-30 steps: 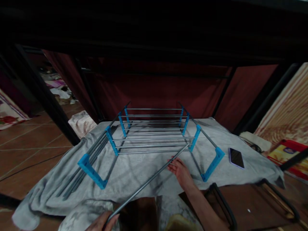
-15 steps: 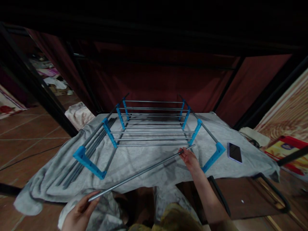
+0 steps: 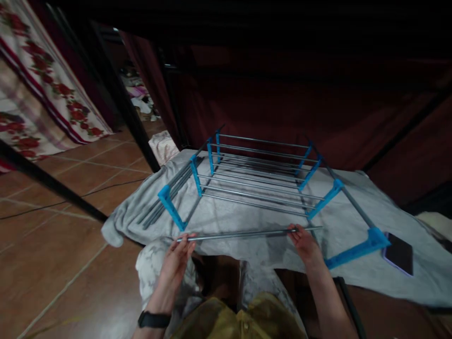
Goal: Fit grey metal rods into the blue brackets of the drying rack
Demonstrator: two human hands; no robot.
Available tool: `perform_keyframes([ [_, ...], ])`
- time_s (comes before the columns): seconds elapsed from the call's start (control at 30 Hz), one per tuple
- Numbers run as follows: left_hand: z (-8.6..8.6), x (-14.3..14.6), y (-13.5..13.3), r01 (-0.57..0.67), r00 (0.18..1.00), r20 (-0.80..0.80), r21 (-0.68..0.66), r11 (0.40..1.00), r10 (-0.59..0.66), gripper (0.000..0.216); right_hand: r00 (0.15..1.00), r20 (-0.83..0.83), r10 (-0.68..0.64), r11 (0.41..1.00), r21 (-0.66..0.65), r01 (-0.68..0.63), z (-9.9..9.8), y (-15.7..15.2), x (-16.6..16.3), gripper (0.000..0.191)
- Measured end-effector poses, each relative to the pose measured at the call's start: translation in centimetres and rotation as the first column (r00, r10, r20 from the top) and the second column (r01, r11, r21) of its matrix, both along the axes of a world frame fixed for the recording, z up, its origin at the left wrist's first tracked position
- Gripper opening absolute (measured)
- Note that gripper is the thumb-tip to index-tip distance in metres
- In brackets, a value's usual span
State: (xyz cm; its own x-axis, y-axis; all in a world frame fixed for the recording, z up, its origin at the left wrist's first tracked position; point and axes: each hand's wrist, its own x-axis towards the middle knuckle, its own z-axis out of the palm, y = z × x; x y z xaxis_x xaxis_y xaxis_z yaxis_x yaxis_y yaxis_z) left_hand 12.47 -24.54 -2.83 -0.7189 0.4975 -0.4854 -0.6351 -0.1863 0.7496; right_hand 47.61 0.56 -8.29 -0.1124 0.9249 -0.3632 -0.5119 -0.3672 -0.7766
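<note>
A thin grey metal rod [image 3: 240, 234] lies nearly level across both my hands, in front of a rack frame. My left hand [image 3: 178, 254] pinches it close to its left end, near the blue plastic bracket [image 3: 172, 207] at the front left. Toward the other end, my right hand [image 3: 303, 242] grips the rod, with its tip sticking out past the fingers. The blue bracket [image 3: 358, 247] at the front right stands beyond that hand. Behind the rod, several metal bars [image 3: 257, 180] run between the rack's other blue brackets.
Several loose grey tubes [image 3: 165, 200] lie along the left of the grey blanket [image 3: 226, 254]. A dark phone [image 3: 399, 254] rests beside the front right bracket. Black posts [image 3: 130, 103] rise at the left, and a cable [image 3: 102, 188] crosses the tiled floor.
My left hand has lifted its end of the rod up and away from my body, so the rod went from slanted to nearly level. The view has turned to the left.
</note>
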Motion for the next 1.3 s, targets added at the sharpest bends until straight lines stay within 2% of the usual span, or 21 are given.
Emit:
perform_keyframes([
  [0.2, -0.6, 1.0, 2.4, -0.041, 0.989, 0.145, 0.105, 0.994, 0.025, 0.014, 0.997, 0.082, 0.006, 0.999, -0.051, -0.002, -1.8, 1.1, 1.4, 0.013],
  [0.5, -1.0, 2.3, 4.6, 0.035, 0.993, 0.103, 0.217, 0.976, -0.058, 0.006, 0.994, 0.113, -0.004, 0.997, -0.077, 0.013, -4.2, 1.8, 2.2, 0.008],
  [0.77, -0.9, 3.1, 6.4, 0.11, 0.99, 0.06, 0.23, 0.967, -0.127, 0.01, 0.988, 0.152, 0.012, 0.992, -0.122, 0.007, -4.4, 1.8, 1.6, 0.007],
  [0.97, -0.2, 3.7, 7.7, 0.146, 0.988, 0.009, 0.244, 0.959, -0.153, 0.018, 0.988, 0.148, 0.046, 0.998, -0.054, -0.038, -5.0, 1.7, 1.2, 0.008],
  [1.13, 0.0, 4.1, 8.4, 0.17, 0.985, -0.033, 0.259, 0.951, -0.167, 0.025, 0.985, 0.168, 0.027, 0.992, -0.123, -0.006, -4.9, 1.7, 0.9, 0.007],
  [1.3, 0.4, 4.7, 9.0, 0.189, 0.982, -0.066, 0.27, 0.944, -0.178, 0.029, 0.993, 0.104, 0.06, 0.994, -0.097, -0.05, -5.2, 1.2, 0.7, 0.008],
])
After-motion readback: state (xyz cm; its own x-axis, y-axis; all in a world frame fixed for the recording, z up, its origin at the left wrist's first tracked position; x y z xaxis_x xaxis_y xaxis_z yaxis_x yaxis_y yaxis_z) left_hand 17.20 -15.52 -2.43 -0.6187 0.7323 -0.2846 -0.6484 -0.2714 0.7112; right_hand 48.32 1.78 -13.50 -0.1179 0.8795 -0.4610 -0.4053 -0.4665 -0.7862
